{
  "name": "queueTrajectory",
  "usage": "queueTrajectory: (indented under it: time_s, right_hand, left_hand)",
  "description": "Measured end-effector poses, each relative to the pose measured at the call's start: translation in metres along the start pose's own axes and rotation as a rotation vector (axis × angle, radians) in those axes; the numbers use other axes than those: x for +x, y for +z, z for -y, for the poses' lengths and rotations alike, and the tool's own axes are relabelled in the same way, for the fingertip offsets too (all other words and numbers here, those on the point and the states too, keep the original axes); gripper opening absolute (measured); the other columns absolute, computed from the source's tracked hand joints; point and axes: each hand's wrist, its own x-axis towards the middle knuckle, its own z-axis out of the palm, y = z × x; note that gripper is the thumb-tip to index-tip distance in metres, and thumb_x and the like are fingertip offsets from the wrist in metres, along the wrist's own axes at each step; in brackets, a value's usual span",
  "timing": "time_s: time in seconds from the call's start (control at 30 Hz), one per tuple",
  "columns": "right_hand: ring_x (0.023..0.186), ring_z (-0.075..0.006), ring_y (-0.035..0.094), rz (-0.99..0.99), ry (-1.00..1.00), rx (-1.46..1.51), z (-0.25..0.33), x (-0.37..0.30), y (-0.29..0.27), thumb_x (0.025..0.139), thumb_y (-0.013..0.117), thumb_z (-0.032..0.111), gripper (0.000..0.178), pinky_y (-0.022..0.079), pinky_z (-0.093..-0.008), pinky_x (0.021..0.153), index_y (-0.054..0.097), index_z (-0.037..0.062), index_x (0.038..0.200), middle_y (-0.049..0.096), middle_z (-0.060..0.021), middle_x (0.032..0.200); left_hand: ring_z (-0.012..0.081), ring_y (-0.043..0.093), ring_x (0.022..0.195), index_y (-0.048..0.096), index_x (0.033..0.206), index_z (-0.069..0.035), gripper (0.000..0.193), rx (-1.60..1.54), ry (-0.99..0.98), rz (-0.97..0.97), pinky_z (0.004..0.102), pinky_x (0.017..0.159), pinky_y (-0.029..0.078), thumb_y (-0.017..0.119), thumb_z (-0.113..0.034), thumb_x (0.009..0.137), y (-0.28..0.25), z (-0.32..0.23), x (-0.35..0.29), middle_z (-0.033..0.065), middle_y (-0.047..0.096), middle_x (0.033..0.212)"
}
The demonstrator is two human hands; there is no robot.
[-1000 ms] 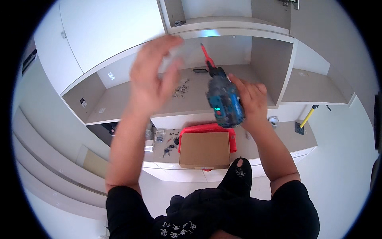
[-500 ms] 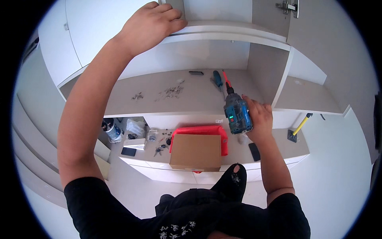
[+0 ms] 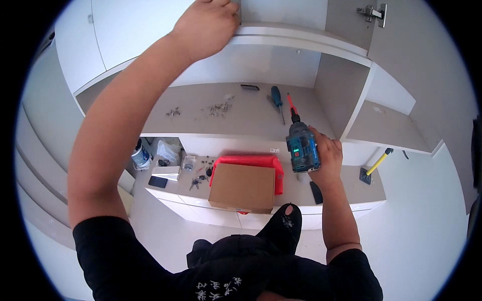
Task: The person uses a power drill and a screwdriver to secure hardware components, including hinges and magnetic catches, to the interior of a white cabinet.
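My left hand (image 3: 210, 29) is raised at the upper cabinet, its fingers curled in beside the white cabinet door (image 3: 135, 30); what they close on is hidden. My right hand (image 3: 327, 155) grips a blue and black cordless impact driver (image 3: 303, 148) with lit green lights. Its long red bit (image 3: 291, 104) points away from me, over the open shelf (image 3: 251, 118). On that shelf, left of the bit, lies a teal-handled screwdriver (image 3: 277, 98) with another tool beside it. Small loose screws (image 3: 219, 109) are scattered farther left. A small dark bar (image 3: 249, 87) rests at the back.
Below, a cardboard box (image 3: 242, 188) sits on a red tray (image 3: 279, 173) on the lower counter. Keys (image 3: 196, 184), a white box (image 3: 166, 173) and a dark phone-like slab (image 3: 158, 182) lie left. A yellow-handled tool (image 3: 377, 163) stands right. An open door hinge (image 3: 372, 12) juts out top right.
The whole view has shifted slightly. My left hand sits a little higher and farther right in the picture; the impact driver stays in my right hand, its bit pointing more straight ahead.
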Motion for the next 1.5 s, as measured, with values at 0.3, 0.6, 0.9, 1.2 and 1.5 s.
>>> queueTrajectory:
  time_s: [0.3, 0.6, 0.9, 1.2, 1.5]
  right_hand:
    - [0.102, -0.0305, 0.069, 0.034, 0.039, 0.009, 0.005, -0.013, -0.009, 0.065, 0.089, 0.012, 0.081, 0.044, -0.0418, 0.092, 0.060, 0.0089, 0.141, 0.074, -0.0117, 0.114]
    - [0.103, -0.0356, 0.069, 0.000, 0.071, 0.082, -0.006, -0.024, -0.007, 0.065, 0.090, 0.011, 0.080, 0.049, -0.0441, 0.093, 0.061, 0.0095, 0.139, 0.073, -0.0160, 0.116]
    - [0.101, -0.0155, 0.067, 0.146, 0.654, 1.119, 0.003, -0.003, -0.023, 0.087, 0.084, 0.004, 0.043, 0.055, -0.0337, 0.089, 0.067, 0.0037, 0.128, 0.073, -0.0020, 0.110]
    - [0.114, -0.0395, 0.069, 0.366, 0.223, 0.219, -0.002, 0.096, -0.017, 0.079, 0.079, 0.012, 0.058, 0.054, -0.0455, 0.097, 0.061, -0.0036, 0.131, 0.071, -0.0243, 0.121]
    - [0.110, -0.0404, 0.071, 0.697, 0.199, -0.202, -0.049, 0.152, 0.069, 0.081, 0.086, 0.032, 0.048, 0.057, -0.0484, 0.096, 0.074, 0.0014, 0.116, 0.075, -0.0227, 0.118]
  left_hand:
    - [0.0264, 0.065, 0.096, 0.080, 0.087, -0.011, 0.022, 0.189, 0.026, 0.137, 0.0407, 0.081, 0.050, 0.062, -0.024, 0.089, -0.001, -0.008, 0.014, 0.0075, 0.073, 0.095]
    - [0.0285, 0.070, 0.102, 0.078, 0.089, -0.009, 0.019, 0.060, -0.038, 0.275, 0.0440, 0.083, 0.056, 0.064, -0.021, 0.088, -0.004, -0.004, 0.015, 0.0094, 0.075, 0.100]
    - [0.0431, 0.068, 0.112, 0.078, 0.090, -0.008, 0.029, -0.541, -0.382, 0.423, 0.0513, 0.089, 0.057, 0.064, -0.033, 0.090, -0.101, -0.034, 0.035, 0.0150, 0.076, 0.108]
    - [0.0419, 0.071, 0.080, 0.070, 0.089, -0.006, 0.024, -0.967, -0.150, 0.765, 0.0535, 0.074, 0.057, 0.063, -0.028, 0.095, -0.067, -0.158, -0.203, 0.0186, 0.071, 0.087]
    - [0.0311, 0.074, 0.080, 0.075, 0.083, -0.010, 0.038, -1.254, -1.035, 1.319, 0.0459, 0.075, 0.058, 0.055, -0.037, 0.100, -0.032, -0.358, -0.691, 0.0114, 0.076, 0.082]
